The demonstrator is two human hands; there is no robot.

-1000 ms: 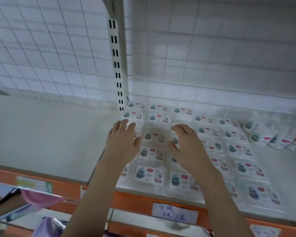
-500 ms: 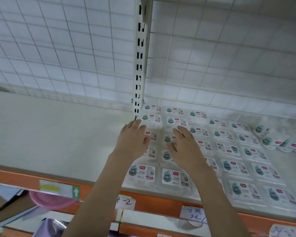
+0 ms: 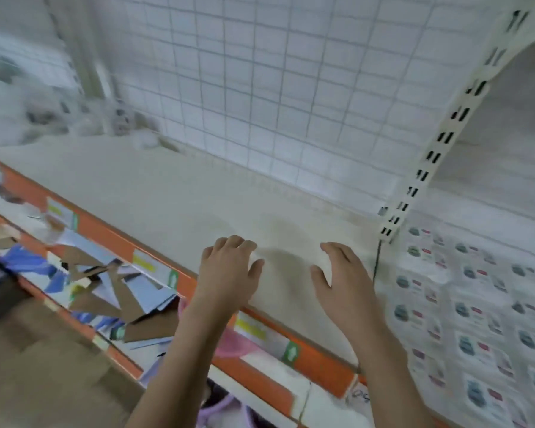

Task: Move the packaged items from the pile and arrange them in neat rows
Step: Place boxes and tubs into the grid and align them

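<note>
Both hands empty: left hand [image 3: 229, 270] and right hand [image 3: 343, 279] were held loosely spread over bare shelf [image 3: 173, 193]. Pile [image 3: 53, 115] was blurred at far-left back corner; rows [image 3: 464, 307] lay right. Next reach best aimed left, 1 pack per hand.

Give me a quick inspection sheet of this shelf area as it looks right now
Surface: white shelf, bare under both hands.
Job's things: packaged items in rows at the right; blurred pile far left.
Clutter: cardboard and paper scraps on the lower level.
Grippers: left hand and right hand over the shelf, fingers loosely curled, holding nothing.
Cables: nothing seen.
Surroundings: wire grid backing, slotted upright, orange shelf edge with labels.
</note>
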